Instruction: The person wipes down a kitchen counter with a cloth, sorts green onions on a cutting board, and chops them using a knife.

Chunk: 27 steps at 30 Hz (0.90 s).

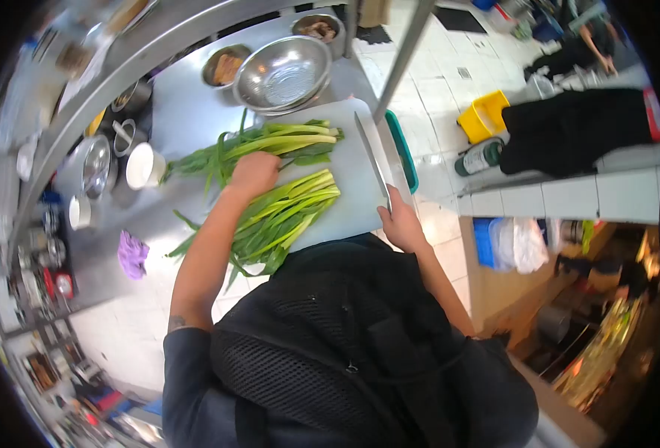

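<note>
A white cutting board (pixel 356 194) carries two bunches of long green leafy stalks that look like leek greens. My left hand (pixel 255 173) is closed at the near edge of the far bunch of leek greens (pixel 300 140), its fingertips partly hidden among the leaves. Below that hand lies the near bunch of leek greens (pixel 292 205), with leaf ends hanging past the board's edge. On the right, my right hand (pixel 401 220) grips the handle of a long knife (pixel 373 153). The blade points away from me along the board's right side, apart from the greens.
Behind the board stand a metal colander (pixel 283 75) and two small metal bowls with food, one bowl (pixel 226 66) at left. A white tub (pixel 145 166) and purple cloth (pixel 132 254) sit left on the steel table (pixel 188 101). A green bin (pixel 403 149) stands right.
</note>
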Each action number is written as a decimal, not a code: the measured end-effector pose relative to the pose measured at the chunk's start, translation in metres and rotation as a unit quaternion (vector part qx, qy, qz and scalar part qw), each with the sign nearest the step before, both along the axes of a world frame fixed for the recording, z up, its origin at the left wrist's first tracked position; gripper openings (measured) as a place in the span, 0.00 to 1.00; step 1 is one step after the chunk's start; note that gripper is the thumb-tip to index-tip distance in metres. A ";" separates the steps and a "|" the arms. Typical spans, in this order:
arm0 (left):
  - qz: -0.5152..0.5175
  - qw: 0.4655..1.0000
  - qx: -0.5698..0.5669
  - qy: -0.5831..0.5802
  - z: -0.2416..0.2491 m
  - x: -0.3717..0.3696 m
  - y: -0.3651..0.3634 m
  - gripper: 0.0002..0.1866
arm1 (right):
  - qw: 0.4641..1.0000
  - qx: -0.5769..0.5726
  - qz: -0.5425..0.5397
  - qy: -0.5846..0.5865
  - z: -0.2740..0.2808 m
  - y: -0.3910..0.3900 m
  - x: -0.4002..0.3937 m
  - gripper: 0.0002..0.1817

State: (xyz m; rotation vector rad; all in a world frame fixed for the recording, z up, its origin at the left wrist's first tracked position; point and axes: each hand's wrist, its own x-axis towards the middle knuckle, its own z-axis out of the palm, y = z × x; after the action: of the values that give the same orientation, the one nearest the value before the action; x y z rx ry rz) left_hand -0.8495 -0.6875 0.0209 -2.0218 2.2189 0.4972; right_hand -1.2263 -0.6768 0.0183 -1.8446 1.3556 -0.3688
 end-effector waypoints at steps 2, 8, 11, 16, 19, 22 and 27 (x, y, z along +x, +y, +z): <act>-0.035 0.998 -0.018 0.039 0.019 0.012 -0.009 0.08 | 1.000 0.007 -0.015 0.005 0.006 0.005 -0.003 0.29; 0.150 0.775 0.183 0.586 0.107 0.017 -0.040 0.12 | 0.999 0.025 -0.038 -0.002 0.000 0.017 -0.013 0.30; 0.169 0.752 0.213 0.601 0.133 0.009 -0.049 0.12 | 0.999 0.027 -0.035 -0.004 -0.001 0.017 -0.015 0.31; 0.143 0.743 0.237 0.609 0.141 -0.018 -0.058 0.11 | 0.999 0.024 -0.040 0.011 -0.005 0.028 -0.019 0.31; 0.127 0.731 0.254 0.620 0.135 -0.037 -0.065 0.11 | 0.998 0.042 -0.039 0.010 -0.003 0.028 -0.021 0.31; 0.116 0.734 0.259 0.617 0.133 -0.049 -0.071 0.10 | 0.998 0.042 -0.036 0.003 -0.005 0.028 -0.025 0.31; 0.132 0.839 0.202 0.488 0.103 -0.019 -0.085 0.12 | 0.997 0.069 -0.030 0.001 -0.002 0.025 -0.026 0.32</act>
State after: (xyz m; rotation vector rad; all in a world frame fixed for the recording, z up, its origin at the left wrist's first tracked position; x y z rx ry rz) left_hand -0.8682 -0.7729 0.1240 -2.0397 1.8642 2.2250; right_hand -1.2523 -0.6518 0.0164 -1.6950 1.4060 -0.2967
